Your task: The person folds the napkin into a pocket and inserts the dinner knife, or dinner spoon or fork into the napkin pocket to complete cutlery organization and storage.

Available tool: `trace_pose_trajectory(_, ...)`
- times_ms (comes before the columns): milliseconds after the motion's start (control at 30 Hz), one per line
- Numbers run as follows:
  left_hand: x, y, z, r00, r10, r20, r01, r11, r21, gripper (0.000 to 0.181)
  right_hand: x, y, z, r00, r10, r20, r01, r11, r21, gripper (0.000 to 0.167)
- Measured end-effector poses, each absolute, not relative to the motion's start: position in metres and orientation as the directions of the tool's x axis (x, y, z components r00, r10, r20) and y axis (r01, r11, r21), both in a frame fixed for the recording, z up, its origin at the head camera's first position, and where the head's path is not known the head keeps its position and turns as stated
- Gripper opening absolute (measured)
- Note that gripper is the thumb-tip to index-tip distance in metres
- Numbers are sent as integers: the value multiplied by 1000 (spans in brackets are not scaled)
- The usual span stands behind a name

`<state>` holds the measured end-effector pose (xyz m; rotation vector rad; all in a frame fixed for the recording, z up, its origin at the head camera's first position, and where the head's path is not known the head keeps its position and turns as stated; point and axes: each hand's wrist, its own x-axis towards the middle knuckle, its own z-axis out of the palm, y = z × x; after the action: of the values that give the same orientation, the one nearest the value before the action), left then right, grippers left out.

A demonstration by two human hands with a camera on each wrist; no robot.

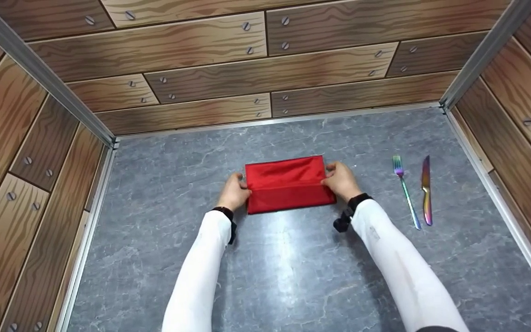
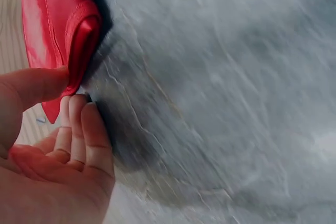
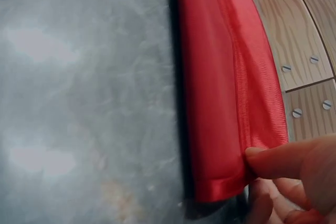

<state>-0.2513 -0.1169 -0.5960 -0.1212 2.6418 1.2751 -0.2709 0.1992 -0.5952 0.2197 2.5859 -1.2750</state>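
Observation:
A red cloth napkin (image 1: 288,184), folded into a long rectangle, lies in front of me with a crease running along its length. My left hand (image 1: 234,192) pinches its left end, the thumb on top and the fingertips at the underside in the left wrist view. At the other end my right hand (image 1: 342,180) pinches the cloth between thumb and fingers, near the edge of the upper fold. The right wrist view shows the folded layer of the napkin (image 3: 215,87) lying over the wider layer beneath.
To the right, a rainbow-coloured fork (image 1: 406,189) and a matching table knife (image 1: 426,191) lie side by side on the grey marbled surface (image 1: 155,258). Wood-patterned walls (image 1: 210,87) with metal edging stand at the back and both sides.

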Motion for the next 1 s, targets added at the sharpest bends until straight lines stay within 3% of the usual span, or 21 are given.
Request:
trace_pose_trajectory(100, -251, -115, -593, -969, 0, -245, -190, 635, 749, 51, -273, 198, -593, -937, 42, -347, 304, 585, -752, 57)
trace_pose_trajectory(267, -251, -115, -591, -961, 16, -275, -201, 640, 741, 36, -276, 196, -588, -937, 44, -346, 292, 640, -710, 55)
trace_pose_trajectory(567, -251, -116, -593, -974, 52, -220, -131, 665, 735, 24, -274, 197, -590, -947, 20, -321, 257, 649, -716, 32)
trace_pose_trajectory(733, -251, -117, -593, -971, 53, -233, -151, 620, 770, 28, -273, 198, -592, -949, 20, -314, 259, 616, -744, 34)
trace_pose_trajectory(900, -254, -119, -593, -953, 46, -298, -221, 567, 794, 44, -274, 200, -593, -940, -11, -341, 274, 571, -774, 40)
trace_pose_trajectory(1000, -254, -119, -592, -938, 69, -340, -253, 536, 805, 43, -275, 202, -595, -939, -43, -343, 260, 565, -783, 44)
